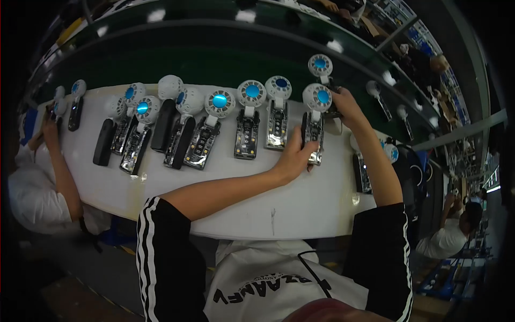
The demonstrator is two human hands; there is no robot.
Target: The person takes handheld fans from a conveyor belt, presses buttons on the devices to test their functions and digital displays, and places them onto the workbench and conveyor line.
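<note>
The left hand (pixel 294 160) pinches a clear-bodied gadget (pixel 316 131) near its lower end, thumb on top, above the right part of the tabletop (pixel 244 206), toward the far edge. The right hand (pixel 348 107) is curled at a second gadget (pixel 320 65); its fingertips are hidden, so I cannot tell how firmly it grips. The two round heads are very near, so a small turn of the wrist might knock them together. If the left thumb slips on the smooth case, the gadget could drop against the neighbouring gadget (pixel 277 126).
</note>
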